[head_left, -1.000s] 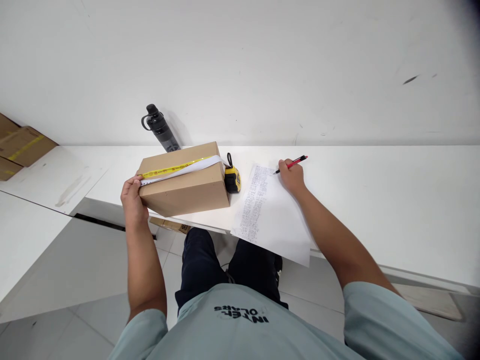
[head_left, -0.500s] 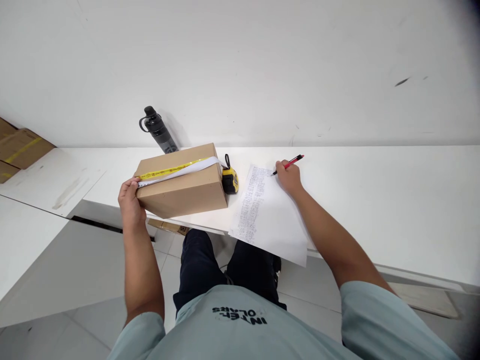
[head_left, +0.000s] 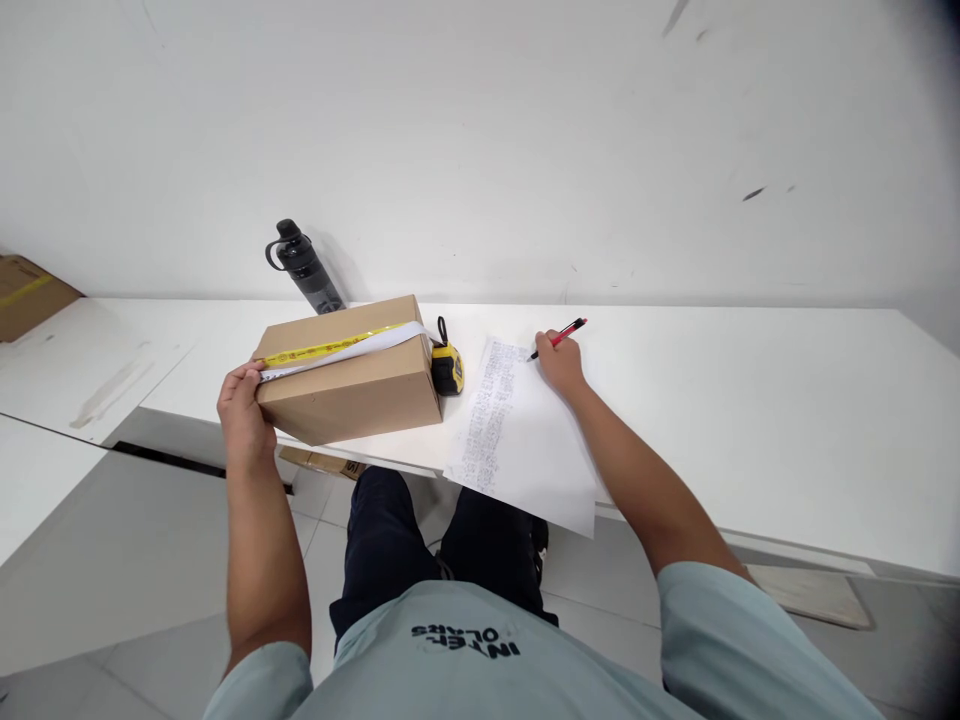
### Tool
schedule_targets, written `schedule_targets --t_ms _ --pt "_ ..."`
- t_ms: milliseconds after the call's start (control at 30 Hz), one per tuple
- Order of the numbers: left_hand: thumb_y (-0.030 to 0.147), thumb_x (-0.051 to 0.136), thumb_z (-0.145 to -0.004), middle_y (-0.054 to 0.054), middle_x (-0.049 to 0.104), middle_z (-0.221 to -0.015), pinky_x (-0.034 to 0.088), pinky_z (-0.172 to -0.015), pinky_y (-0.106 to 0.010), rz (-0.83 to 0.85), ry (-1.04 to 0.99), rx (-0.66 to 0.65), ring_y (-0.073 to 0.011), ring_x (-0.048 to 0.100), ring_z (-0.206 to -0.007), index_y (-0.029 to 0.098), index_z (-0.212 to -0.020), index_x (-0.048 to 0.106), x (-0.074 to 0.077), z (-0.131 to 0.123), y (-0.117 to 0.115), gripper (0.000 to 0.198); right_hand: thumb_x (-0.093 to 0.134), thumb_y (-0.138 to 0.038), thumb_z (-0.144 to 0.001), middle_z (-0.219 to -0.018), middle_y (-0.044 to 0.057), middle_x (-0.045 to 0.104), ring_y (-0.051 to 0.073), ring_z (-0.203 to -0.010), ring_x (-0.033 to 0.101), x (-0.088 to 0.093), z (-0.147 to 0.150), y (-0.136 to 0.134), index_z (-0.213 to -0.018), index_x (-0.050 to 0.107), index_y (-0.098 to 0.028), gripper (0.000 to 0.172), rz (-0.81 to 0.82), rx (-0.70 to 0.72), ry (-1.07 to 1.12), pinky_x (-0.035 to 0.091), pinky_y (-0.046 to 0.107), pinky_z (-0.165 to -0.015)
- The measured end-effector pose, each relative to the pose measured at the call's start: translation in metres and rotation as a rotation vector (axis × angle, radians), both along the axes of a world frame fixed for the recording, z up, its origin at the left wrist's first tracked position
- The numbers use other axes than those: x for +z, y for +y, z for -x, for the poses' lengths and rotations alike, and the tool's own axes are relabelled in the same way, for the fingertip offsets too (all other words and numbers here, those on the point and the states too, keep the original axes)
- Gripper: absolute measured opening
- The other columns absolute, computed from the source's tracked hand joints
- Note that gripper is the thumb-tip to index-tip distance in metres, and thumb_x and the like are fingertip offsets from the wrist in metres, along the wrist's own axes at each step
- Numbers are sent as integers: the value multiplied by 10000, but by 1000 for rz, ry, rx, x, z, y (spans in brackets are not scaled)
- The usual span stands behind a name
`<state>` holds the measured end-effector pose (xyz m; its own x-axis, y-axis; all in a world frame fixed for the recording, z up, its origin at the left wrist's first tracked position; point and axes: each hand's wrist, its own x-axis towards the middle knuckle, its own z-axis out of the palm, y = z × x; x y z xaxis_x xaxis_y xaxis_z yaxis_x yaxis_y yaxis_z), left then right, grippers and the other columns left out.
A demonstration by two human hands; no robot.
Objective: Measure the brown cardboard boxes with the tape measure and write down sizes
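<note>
A brown cardboard box point(head_left: 360, 395) lies on the white table point(head_left: 750, 400). A yellow measuring tape blade point(head_left: 330, 350) stretches across its top from the yellow tape case point(head_left: 448, 368) at the box's right end. My left hand point(head_left: 241, 415) is closed at the box's left end, pinching the tape's end against it. My right hand point(head_left: 559, 362) grips a red pen point(head_left: 559, 338), its tip on the top of a written sheet of paper point(head_left: 517, 440) that overhangs the table's front edge.
A dark water bottle point(head_left: 300, 265) stands behind the box against the white wall. Another cardboard box point(head_left: 26, 295) sits at the far left. A second white tabletop point(head_left: 45, 450) adjoins at the left. My legs show below the table edge.
The view has shifted, so everything sits slightly left and lower. Both hands keep their holds; the pen tip stays at the top of the sheet.
</note>
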<state>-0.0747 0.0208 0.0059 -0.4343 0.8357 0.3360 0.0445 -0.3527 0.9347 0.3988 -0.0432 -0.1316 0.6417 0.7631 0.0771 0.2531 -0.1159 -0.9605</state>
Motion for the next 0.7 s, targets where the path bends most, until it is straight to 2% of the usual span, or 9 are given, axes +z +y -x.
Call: schedule_targets --t_ms 200,467,533,600,700 --pt "274 732 -652 -30 759 -963 461 -1160 -395 -18 -13 -11 -260 655 -1203 218 -778 694 0 0 0 143 578 -479 -912 -583 -53 321 141 -620 347 -4 -1 1 -641 288 -271 448 -17 28 -3 337 290 -602" --pt "269 737 -667 -45 777 -1020 444 -1190 -411 -25 -25 -30 -271 652 -1256 220 -794 714 1 -3 -3 139 561 -535 -942 -584 -57 322 145 -617 360 -5 1 0 -645 261 -271 498 -12 -4 -74 371 308 -644" --pt "273 735 -682 -45 773 -1013 444 -1191 -407 -27 -23 -41 -268 653 -1257 222 -799 709 0 -2 -3 130 546 -567 -948 -594 -47 374 159 -638 403 -5 2 0 -647 321 -270 479 -9 -23 -111 397 319 -681" --pt "279 729 -699 -40 765 -1003 444 -1191 -392 -25 -13 -43 -259 655 -1256 225 -803 704 -1 -1 -3 120 523 -577 -956 -657 -19 490 181 -696 475 -4 4 -1 -700 453 -263 411 -17 -44 -156 429 335 -737" --pt "284 717 -716 -39 753 -1009 457 -1175 -356 -9 6 -35 -244 660 -1249 229 -803 700 -2 1 -2 105 508 -551 -967 -955 54 657 216 -892 586 -4 6 -4 -931 615 -250 322 -71 -66 -225 474 364 -868"
